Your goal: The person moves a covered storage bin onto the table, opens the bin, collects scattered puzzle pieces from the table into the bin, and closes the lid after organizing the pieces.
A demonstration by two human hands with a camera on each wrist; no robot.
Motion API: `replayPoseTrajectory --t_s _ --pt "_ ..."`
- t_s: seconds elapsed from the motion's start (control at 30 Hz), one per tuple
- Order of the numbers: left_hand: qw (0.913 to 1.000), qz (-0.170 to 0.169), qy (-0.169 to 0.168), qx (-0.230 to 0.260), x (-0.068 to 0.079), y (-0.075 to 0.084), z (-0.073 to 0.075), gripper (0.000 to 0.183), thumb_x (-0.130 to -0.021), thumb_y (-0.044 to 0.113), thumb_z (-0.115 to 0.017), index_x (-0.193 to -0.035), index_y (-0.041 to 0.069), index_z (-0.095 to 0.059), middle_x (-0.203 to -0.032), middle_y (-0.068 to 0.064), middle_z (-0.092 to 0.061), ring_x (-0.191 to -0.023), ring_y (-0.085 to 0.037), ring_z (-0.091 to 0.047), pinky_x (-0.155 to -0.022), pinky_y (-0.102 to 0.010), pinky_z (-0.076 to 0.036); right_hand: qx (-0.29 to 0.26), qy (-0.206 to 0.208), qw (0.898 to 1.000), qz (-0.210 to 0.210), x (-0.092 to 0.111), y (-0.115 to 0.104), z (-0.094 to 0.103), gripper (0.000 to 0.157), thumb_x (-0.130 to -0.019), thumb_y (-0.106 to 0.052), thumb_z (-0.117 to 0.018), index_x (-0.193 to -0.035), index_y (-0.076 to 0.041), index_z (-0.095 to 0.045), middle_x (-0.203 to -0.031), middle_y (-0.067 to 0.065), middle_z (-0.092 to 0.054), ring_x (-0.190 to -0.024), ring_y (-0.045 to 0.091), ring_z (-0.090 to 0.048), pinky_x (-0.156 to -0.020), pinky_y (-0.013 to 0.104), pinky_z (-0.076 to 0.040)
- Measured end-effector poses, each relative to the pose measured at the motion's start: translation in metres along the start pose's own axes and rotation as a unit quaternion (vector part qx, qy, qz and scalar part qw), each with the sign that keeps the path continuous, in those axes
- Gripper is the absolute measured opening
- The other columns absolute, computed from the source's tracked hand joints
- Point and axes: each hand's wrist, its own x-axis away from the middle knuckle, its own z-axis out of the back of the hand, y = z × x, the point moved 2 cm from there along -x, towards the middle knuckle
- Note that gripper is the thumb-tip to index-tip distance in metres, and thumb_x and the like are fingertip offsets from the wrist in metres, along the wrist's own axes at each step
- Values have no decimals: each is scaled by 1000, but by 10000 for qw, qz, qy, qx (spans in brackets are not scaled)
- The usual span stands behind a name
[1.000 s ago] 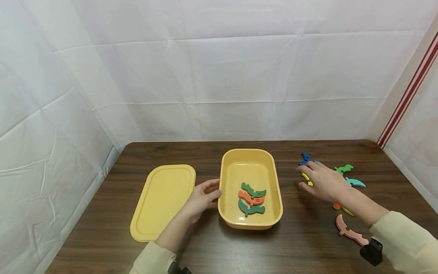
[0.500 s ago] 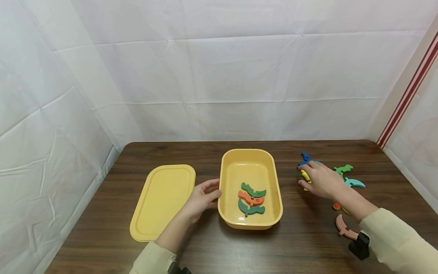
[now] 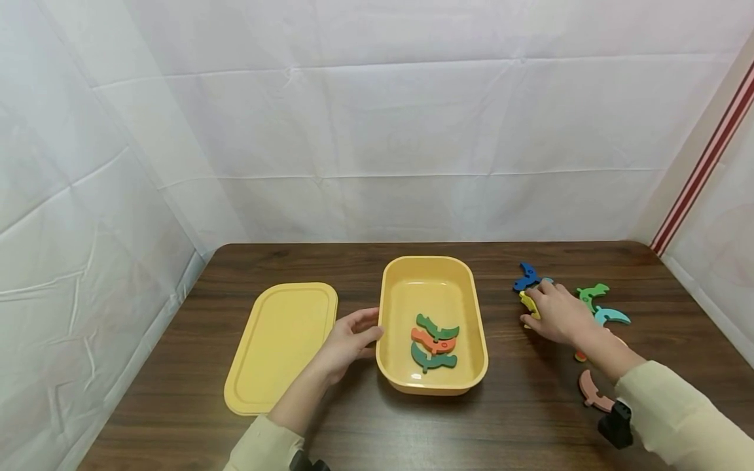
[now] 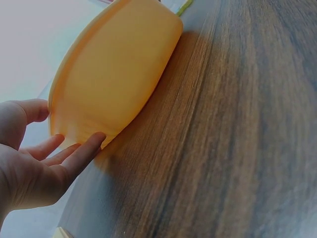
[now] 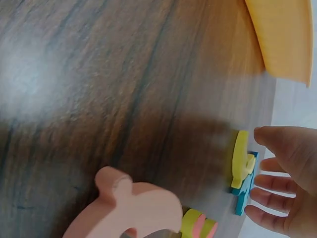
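My left hand [image 3: 347,343] is at the left side of a yellow plastic box [image 3: 432,288], thumb at its rim and fairly straight fingers against the outer wall. Inside the box lie a green animal-shaped piece [image 3: 437,328], an orange one [image 3: 434,341] and a dark green one [image 3: 432,360]. On the right, my right hand [image 3: 559,315] reaches over a yellow curved piece [image 3: 530,303], with thumb and fingertips near its edges. In the right wrist view, the fingers are spread beside that yellow piece [image 5: 240,161], with blue pieces [image 5: 242,198] close to the fingertips.
A yellow lid [image 3: 283,347] lies left of the box on the dark wooden table [image 3: 353,432]. Around the right hand are a dark blue piece [image 3: 526,278], a light green piece [image 3: 591,296], a turquoise piece [image 3: 611,316] and a pink piece [image 3: 593,392]. White cloth [image 3: 353,131] hangs behind.
My right hand has shifted slightly, its fingertips moving off the dark blue piece to the yellow piece, which has turned a little. The left hand and box stay in place.
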Motion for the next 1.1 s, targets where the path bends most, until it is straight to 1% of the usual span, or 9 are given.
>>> replayPoseTrajectory --t_s 0.13,0.23,0.5,0.73,0.9,1.1 --pt "10000 -1 -8 16 0 0 0 46 -90 13 -57 -133 2 -45 -132 -20 -49 -105 -25 -60 -79 -38 -55 93 -2 10000 17 1 3 -3 50 -84 -34 -65 -116 3 -57 -105 22 -52 -90 35 -52 -66 46 -51" --pt "10000 -9 -9 28 0 0 0 46 -90 12 -57 -133 2 -45 -132 -20 -49 -105 -25 -59 -79 -38 -55 97 32 9999 47 2 3 -4 47 -84 -34 -65 -114 2 -59 -101 19 -52 -88 33 -51 -63 44 -51" --pt "10000 -31 -10 30 0 0 0 46 -90 11 -56 -133 1 -44 -133 -21 -48 -106 -27 -59 -79 -38 -54 51 79 9999 124 2 0 -6 45 -84 -30 -65 -117 0 -59 -99 16 -52 -85 30 -50 -62 41 -49" --pt "10000 -22 -6 12 -1 -1 0 46 -90 11 -55 -133 1 -44 -133 -21 -48 -108 -28 -58 -80 -38 -54 -1 140 9995 300 1 -4 -7 45 -83 -27 -67 -118 0 -57 -101 17 -55 -84 31 -55 -69 44 -51" --pt "10000 -35 -14 11 -1 -1 0 46 -90 11 -55 -134 1 -43 -133 -21 -48 -108 -28 -58 -79 -38 -55 -111 139 9990 400 2 -5 -7 44 -82 -24 -68 -117 0 -57 -100 17 -57 -83 32 -57 -70 45 -52" --pt "10000 -46 -33 27 0 0 0 46 -90 11 -55 -134 1 -43 -133 -21 -48 -107 -28 -58 -80 -38 -54 -283 67 9983 506 1 -6 -6 45 -80 -16 -69 -119 0 -55 -107 20 -58 -83 34 -60 -69 48 -52"
